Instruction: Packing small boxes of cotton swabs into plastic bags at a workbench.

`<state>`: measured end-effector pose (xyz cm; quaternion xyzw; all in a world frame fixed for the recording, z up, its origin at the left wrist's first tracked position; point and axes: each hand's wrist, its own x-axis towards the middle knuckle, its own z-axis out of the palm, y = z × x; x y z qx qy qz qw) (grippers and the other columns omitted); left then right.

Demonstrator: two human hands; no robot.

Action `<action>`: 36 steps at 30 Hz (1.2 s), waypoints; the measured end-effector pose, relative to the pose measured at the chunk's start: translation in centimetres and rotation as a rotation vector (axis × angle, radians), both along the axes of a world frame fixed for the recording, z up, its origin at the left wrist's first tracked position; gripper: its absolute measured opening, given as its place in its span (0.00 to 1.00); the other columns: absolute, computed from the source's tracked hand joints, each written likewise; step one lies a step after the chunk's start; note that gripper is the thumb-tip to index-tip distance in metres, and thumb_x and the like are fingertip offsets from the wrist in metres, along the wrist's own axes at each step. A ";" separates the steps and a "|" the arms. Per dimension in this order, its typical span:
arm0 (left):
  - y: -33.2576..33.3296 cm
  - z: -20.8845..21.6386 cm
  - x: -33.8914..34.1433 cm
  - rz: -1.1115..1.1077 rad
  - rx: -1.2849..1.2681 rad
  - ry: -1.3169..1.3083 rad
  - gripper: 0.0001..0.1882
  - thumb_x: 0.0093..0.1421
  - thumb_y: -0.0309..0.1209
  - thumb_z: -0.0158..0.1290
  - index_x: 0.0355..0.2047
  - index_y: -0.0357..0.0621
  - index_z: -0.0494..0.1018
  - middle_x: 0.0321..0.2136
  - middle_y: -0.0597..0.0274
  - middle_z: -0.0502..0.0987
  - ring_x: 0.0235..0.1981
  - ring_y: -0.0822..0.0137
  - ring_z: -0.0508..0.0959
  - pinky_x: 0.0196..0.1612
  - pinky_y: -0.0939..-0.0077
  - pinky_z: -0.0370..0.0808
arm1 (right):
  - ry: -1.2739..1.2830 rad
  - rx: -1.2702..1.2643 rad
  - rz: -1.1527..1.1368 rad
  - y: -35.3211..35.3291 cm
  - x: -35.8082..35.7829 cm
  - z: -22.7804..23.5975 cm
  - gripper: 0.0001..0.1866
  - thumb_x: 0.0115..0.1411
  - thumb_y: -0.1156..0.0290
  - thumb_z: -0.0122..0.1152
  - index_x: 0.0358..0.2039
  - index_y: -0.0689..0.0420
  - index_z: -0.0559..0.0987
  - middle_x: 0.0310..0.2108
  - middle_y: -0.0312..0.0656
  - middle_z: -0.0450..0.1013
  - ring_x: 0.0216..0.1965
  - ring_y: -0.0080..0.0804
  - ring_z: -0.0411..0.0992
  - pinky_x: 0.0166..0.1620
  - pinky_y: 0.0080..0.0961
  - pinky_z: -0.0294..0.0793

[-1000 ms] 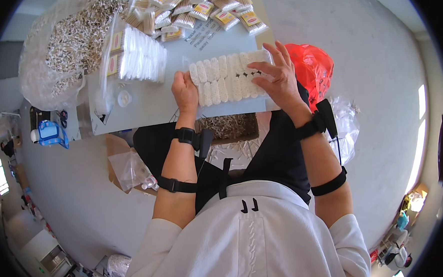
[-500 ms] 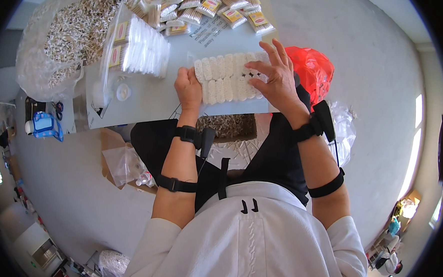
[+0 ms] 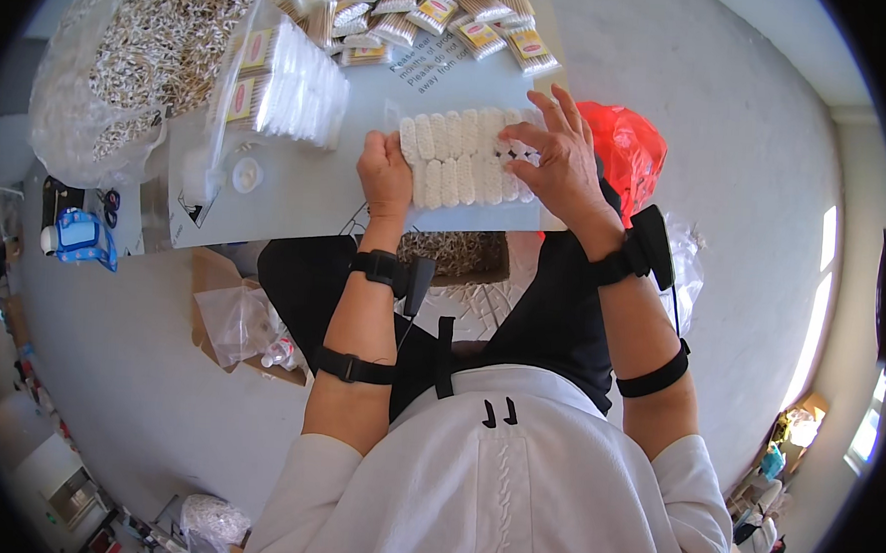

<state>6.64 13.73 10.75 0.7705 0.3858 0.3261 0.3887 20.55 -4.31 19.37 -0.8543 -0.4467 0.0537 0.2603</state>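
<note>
A block of cotton swab packs point(image 3: 454, 157) lies near the front edge of the table, its white cotton tips facing up in two rows. My left hand point(image 3: 383, 171) is closed round the block's left end, with the fingers partly hidden behind it. At the right end, my right hand point(image 3: 561, 158) bends its thumb and index finger onto the packs in a pinch, while its other fingers are raised. Dark gaps show between the tips beside that thumb. Clear film seems to edge the block at its left.
Bagged swab packs point(image 3: 292, 93) stand left of the block, beside a large clear bag of loose swabs point(image 3: 164, 62). Several labelled packs point(image 3: 432, 16) are heaped at the back. A small white round container point(image 3: 248, 175) sits at left, and a red plastic bag point(image 3: 625, 151) at right.
The view has shifted slightly, so the table things appear a little displaced. Both hands keep nearly the same hold on the block, with the right thumb and index finger moved only slightly.
</note>
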 end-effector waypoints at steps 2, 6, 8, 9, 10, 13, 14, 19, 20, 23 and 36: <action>0.0 -0.1 0.0 0.000 -0.014 -0.001 0.14 0.64 0.32 0.51 0.24 0.39 0.63 0.17 0.45 0.69 0.20 0.45 0.70 0.25 0.58 0.68 | 0.005 -0.015 0.006 0.2 0.0 0.2 0.17 0.43 0.67 0.71 0.37 0.44 0.84 0.62 0.46 0.61 0.68 0.51 0.48 0.65 0.51 0.49; -0.1 -0.1 0.1 0.008 -0.012 -0.021 0.14 0.64 0.32 0.50 0.24 0.39 0.63 0.16 0.44 0.69 0.20 0.43 0.70 0.25 0.58 0.67 | 0.013 0.045 0.066 0.7 -0.5 0.3 0.17 0.43 0.67 0.70 0.38 0.43 0.84 0.62 0.45 0.61 0.68 0.49 0.48 0.65 0.50 0.48; -0.1 -0.1 0.1 -0.001 -0.019 -0.024 0.14 0.64 0.32 0.50 0.24 0.39 0.62 0.16 0.44 0.69 0.20 0.43 0.70 0.25 0.58 0.67 | -0.019 0.013 0.070 0.7 -0.7 0.2 0.18 0.43 0.67 0.70 0.38 0.43 0.84 0.61 0.45 0.62 0.68 0.49 0.49 0.66 0.50 0.47; -0.1 -0.1 0.1 -0.013 -0.025 -0.027 0.14 0.64 0.32 0.50 0.24 0.39 0.62 0.16 0.44 0.69 0.20 0.42 0.71 0.25 0.57 0.67 | -0.012 0.004 0.068 0.7 -0.7 0.1 0.18 0.42 0.67 0.70 0.38 0.43 0.84 0.61 0.45 0.62 0.68 0.49 0.48 0.66 0.50 0.47; -0.1 -0.1 0.1 -0.011 -0.025 -0.028 0.14 0.64 0.32 0.50 0.24 0.39 0.62 0.16 0.44 0.69 0.20 0.42 0.71 0.25 0.57 0.67 | -0.008 -0.004 0.066 0.7 -0.7 0.2 0.18 0.42 0.67 0.70 0.38 0.43 0.84 0.61 0.44 0.62 0.68 0.48 0.48 0.66 0.50 0.47; 0.0 0.1 0.0 -0.022 -0.029 0.002 0.14 0.64 0.32 0.50 0.25 0.39 0.62 0.16 0.43 0.69 0.20 0.42 0.71 0.25 0.57 0.67 | -0.010 -0.017 0.065 0.9 -0.7 0.4 0.18 0.42 0.68 0.69 0.38 0.43 0.84 0.61 0.44 0.62 0.68 0.48 0.48 0.66 0.52 0.45; -0.1 0.1 0.0 -0.017 -0.036 0.003 0.14 0.64 0.32 0.50 0.25 0.39 0.62 0.16 0.43 0.69 0.21 0.42 0.71 0.25 0.57 0.67 | -0.012 -0.016 0.066 1.1 -0.8 0.4 0.18 0.42 0.68 0.69 0.38 0.43 0.84 0.61 0.44 0.62 0.68 0.48 0.48 0.66 0.52 0.45; -0.1 -0.1 0.0 -0.003 -0.019 0.004 0.14 0.64 0.32 0.50 0.24 0.39 0.62 0.16 0.44 0.69 0.20 0.42 0.71 0.25 0.57 0.67 | -0.009 0.011 0.114 1.9 -1.4 0.5 0.18 0.43 0.68 0.68 0.39 0.42 0.84 0.61 0.45 0.62 0.69 0.47 0.46 0.67 0.54 0.42; -0.2 -0.1 0.1 -0.006 -0.030 -0.009 0.14 0.64 0.31 0.50 0.24 0.39 0.62 0.17 0.44 0.69 0.21 0.42 0.71 0.25 0.57 0.67 | -0.006 0.011 0.115 2.0 -1.5 0.5 0.18 0.43 0.68 0.68 0.39 0.42 0.84 0.61 0.45 0.62 0.69 0.47 0.46 0.67 0.54 0.42; -0.1 0.1 0.1 -0.014 -0.046 -0.019 0.14 0.64 0.31 0.50 0.24 0.39 0.62 0.17 0.44 0.70 0.21 0.42 0.71 0.25 0.57 0.67 | -0.009 -0.014 0.078 2.1 -1.7 0.4 0.18 0.43 0.68 0.67 0.38 0.41 0.84 0.61 0.45 0.62 0.69 0.48 0.47 0.68 0.54 0.41; -0.1 0.0 0.0 -0.010 -0.064 -0.012 0.14 0.64 0.31 0.49 0.24 0.39 0.62 0.16 0.44 0.69 0.20 0.43 0.71 0.24 0.57 0.67 | -0.002 -0.053 0.053 2.8 -2.1 0.6 0.19 0.42 0.61 0.72 0.38 0.44 0.81 0.60 0.46 0.63 0.68 0.50 0.49 0.67 0.56 0.42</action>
